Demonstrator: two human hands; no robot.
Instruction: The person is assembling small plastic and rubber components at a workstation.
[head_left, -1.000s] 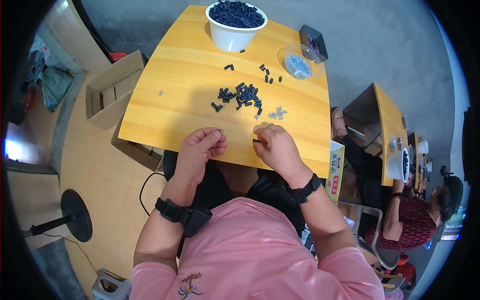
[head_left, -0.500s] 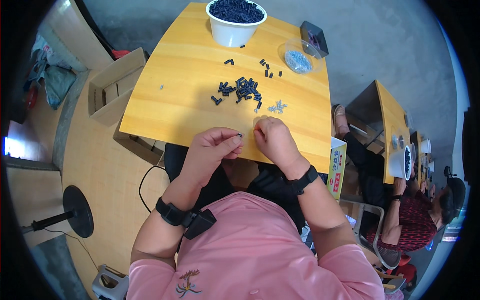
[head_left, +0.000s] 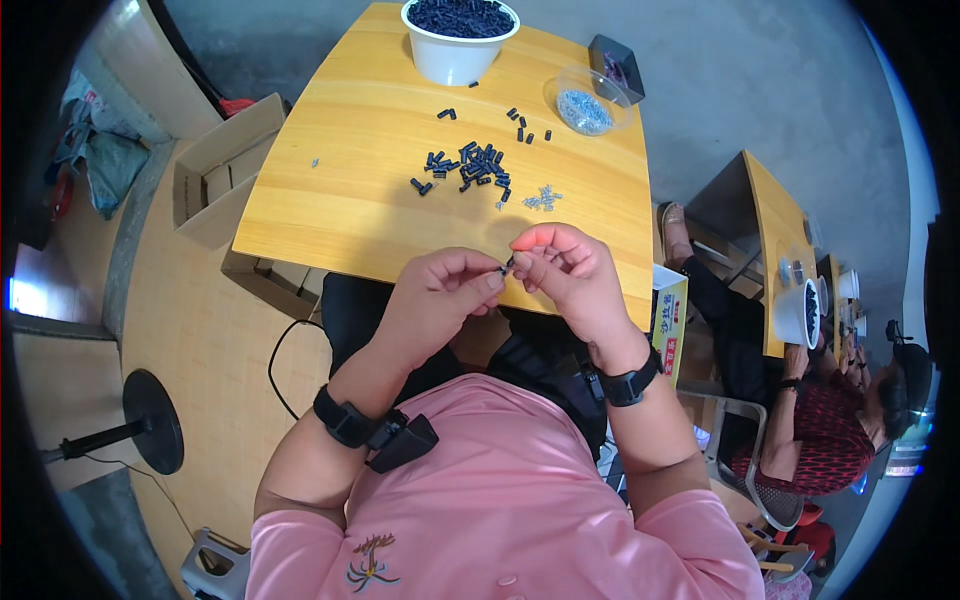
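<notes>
Hands (head_left: 440, 295) (head_left: 578, 280) pinch black piece (head_left: 510, 264) by table edge (head_left: 310, 258), open leftward.

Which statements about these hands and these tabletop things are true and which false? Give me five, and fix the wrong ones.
1. The left hand and right hand meet at a small black piece. True.
2. The clear bowl stands right of the white bucket. True.
3. The white bucket is empty. False: dark pieces fill it.
4. A silver pile lies right of the black pile. True.
5. The left hand lies flat and open. False: it is pinched closed.
</notes>
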